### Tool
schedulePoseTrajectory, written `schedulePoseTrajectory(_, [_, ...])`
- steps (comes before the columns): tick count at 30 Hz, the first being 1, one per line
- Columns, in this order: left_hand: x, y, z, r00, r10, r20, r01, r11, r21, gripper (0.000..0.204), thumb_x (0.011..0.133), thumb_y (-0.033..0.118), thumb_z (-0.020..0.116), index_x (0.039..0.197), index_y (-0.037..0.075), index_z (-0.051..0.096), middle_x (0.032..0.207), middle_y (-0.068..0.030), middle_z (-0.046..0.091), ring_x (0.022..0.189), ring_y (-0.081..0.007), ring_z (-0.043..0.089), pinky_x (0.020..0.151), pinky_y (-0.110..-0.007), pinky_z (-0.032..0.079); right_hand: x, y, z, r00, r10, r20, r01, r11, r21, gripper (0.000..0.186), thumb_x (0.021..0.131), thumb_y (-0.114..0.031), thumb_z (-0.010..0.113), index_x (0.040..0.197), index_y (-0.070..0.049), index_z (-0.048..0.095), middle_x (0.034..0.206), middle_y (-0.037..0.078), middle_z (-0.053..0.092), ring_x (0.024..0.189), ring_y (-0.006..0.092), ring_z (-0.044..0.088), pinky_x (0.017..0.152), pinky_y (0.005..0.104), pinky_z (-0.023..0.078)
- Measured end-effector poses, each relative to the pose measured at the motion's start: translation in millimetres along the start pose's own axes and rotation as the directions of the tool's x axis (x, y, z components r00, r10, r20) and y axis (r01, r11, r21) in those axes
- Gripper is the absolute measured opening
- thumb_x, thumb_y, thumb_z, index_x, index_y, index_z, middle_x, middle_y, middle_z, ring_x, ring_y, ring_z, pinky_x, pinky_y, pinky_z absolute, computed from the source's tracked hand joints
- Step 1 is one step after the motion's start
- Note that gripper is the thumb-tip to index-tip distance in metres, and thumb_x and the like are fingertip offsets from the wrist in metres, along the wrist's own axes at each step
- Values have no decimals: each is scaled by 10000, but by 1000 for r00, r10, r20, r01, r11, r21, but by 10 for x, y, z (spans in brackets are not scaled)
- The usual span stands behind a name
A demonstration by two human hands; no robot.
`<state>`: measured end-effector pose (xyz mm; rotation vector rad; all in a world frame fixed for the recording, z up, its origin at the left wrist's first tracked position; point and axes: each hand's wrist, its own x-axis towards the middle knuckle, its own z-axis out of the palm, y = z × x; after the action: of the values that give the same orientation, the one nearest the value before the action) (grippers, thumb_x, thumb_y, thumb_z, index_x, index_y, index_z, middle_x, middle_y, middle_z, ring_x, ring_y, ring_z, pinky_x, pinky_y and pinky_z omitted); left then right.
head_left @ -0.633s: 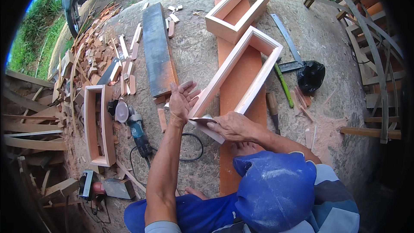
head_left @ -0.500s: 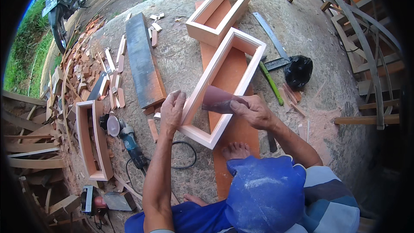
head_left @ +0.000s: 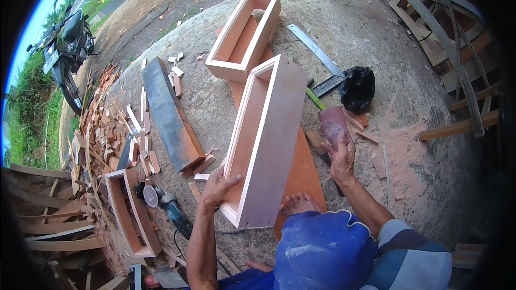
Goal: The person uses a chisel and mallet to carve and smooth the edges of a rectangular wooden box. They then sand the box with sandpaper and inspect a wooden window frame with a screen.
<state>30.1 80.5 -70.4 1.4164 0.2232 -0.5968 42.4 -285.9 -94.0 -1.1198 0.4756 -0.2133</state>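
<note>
Clasps with the left hand [head_left: 217, 187] the near part of a long, pale-wood rectangular frame [head_left: 274, 147], thumb over the inner face of its left wall, other fingers mostly hidden behind that wall. Holds with the right hand [head_left: 342, 160] a flexible, reddish-brown abrasive sheet [head_left: 333, 120], raised just right of the frame and apart from it. Between the hands, the frame, tilted, one broad outer side turned upward; below it, a flat orange-brown board [head_left: 307, 182], with a bare foot [head_left: 299, 204] on its near part. Just beyond the right hand, a crumpled black plastic bag [head_left: 357, 88] and a silver metal square with a dark stock [head_left: 314, 48]. Left of the left hand, a teal-and-black angle grinder [head_left: 176, 215]; farther left, a smaller-looking pale-wood frame [head_left: 148, 217]. Ahead and left of the left hand, a thick, blackened wooden plank [head_left: 171, 113]; past that, heaped reddish wood offcuts [head_left: 107, 142]. Well ahead of both hands, another pale-wood rectangular frame [head_left: 263, 36] over the board's far end.
</note>
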Motion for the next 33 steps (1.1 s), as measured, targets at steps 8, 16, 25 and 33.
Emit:
schedulePoseTrajectory(8, [-91,30,358,973,-151,172,197,936,-290,543,904,176,801,1358,-28,584,1159,-96,722,987,-142,702,881,-306,577,23,62,192,993,5,119,-5,1000,-2,397,1098,-427,518,1203,-60,629,1046,8,612,950,73,559,835,254,532])
schedulePoseTrajectory(16, [88,257,420,982,-61,180,110,955,-276,525,912,171,793,1350,-29,587,1152,-91,720,986,-138,700,872,-303,575,76,525,122,926,-178,332,348,744,-570,366,1065,-298,578,1275,-3,631,1146,162,682,1071,332,655,955,405,509])
schedulePoseTrajectory(25, [185,494,389,992,35,123,-8,977,-211,504,920,167,783,1342,-30,590,1144,-86,718,984,-134,697,863,-300,573,81,863,116,678,-254,690,734,280,-619,382,976,-208,653,1339,-90,650,1354,149,641,1338,367,561,1131,479,454])
schedulePoseTrajectory(33, [680,1704,285,970,239,-45,-233,965,117,453,935,153,755,1312,-40,594,1140,-99,713,994,-134,689,864,-303,569,76,862,118,705,-208,678,708,276,-651,380,977,-228,634,1334,-98,653,1356,134,640,1344,346,558,1145,486,435])
